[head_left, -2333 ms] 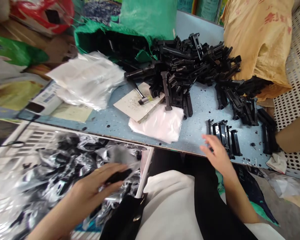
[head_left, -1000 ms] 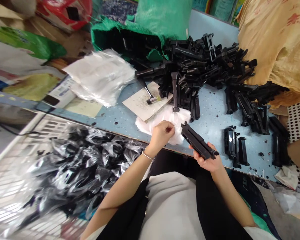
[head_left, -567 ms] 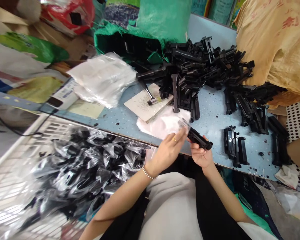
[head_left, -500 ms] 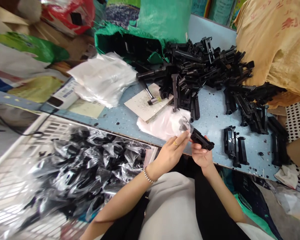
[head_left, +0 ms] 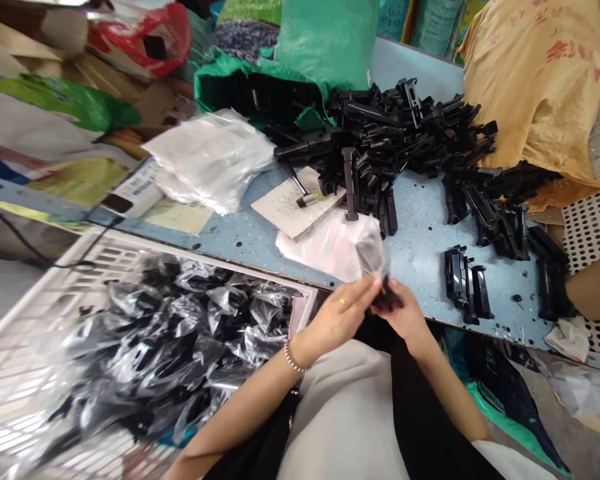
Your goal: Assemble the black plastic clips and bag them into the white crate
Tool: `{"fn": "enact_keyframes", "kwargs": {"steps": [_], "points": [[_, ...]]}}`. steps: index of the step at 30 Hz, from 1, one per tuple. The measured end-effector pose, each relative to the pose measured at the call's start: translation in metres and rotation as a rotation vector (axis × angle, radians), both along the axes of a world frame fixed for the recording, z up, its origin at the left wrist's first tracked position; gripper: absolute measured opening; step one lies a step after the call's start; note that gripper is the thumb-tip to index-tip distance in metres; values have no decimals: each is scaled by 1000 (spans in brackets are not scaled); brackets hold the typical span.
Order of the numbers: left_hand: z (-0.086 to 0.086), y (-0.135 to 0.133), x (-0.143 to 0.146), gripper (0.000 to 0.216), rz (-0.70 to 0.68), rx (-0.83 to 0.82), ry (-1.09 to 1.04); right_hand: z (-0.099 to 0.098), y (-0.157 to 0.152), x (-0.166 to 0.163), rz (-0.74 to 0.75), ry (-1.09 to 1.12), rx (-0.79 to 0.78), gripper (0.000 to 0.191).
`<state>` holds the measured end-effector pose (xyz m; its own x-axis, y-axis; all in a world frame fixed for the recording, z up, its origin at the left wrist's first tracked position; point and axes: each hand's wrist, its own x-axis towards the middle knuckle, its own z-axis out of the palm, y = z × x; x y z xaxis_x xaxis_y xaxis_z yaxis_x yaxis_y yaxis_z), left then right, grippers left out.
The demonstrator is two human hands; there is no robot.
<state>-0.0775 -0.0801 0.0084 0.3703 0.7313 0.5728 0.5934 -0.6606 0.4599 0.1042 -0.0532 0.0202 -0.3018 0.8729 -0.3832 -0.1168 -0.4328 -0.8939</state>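
At the front edge of the blue table, my left hand [head_left: 341,312], with a ring on one finger, pinches a clear plastic bag [head_left: 373,255]. My right hand [head_left: 406,315] is closed around a black part [head_left: 387,298], which looks like a plastic or metal fitting. Fingers and blur hide much of this part. Its far end lies at the bag's near end, apparently partly inside it. Under the bag spreads a stack of thin, pinkish-white plastic bags [head_left: 325,248].
A heap of black parts [head_left: 380,127] covers the table's back, and a small group [head_left: 466,283] lies at right. At left, a white crate [head_left: 307,300] holds many bagged parts [head_left: 180,333]. A brush [head_left: 305,198] rests on a board [head_left: 275,212]. Another person's arm [head_left: 593,300] enters at right.
The black part has swung from pointing right to lying between my hands, closer to my body. The clear bag now stretches away from me, and my right hand has turned inward.
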Motion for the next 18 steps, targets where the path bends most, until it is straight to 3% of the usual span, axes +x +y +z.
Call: {"fn": "enact_keyframes", "kwargs": {"steps": [3,5,7,9,11,13,15,16,18], "points": [[3,-6,9,78,-163,-92,21,11,-15,-7,-24,-350,260,31],[11,-9,3,72,-190,-133,-31,23,-28,-4,126,-495,425,49],[27,-19,-17,59,-140,-192,-105,35,-39,6,372,-435,531,60],[45,-34,-51,42,-57,-306,-123,41,-40,25,547,-298,570,53],[56,-51,-92,32,-20,-469,-41,40,-31,52,464,-404,601,41],[50,-63,-129,28,-22,-655,102,31,-16,81,178,-820,609,42],[28,-68,-149,24,30,-845,279,17,-2,104,-76,-1299,551,49],[14,-67,-152,25,89,-927,377,10,3,111,-114,-1476,515,53],[-10,-60,-147,28,198,-1043,537,-1,8,116,-41,-1660,490,59]]}}
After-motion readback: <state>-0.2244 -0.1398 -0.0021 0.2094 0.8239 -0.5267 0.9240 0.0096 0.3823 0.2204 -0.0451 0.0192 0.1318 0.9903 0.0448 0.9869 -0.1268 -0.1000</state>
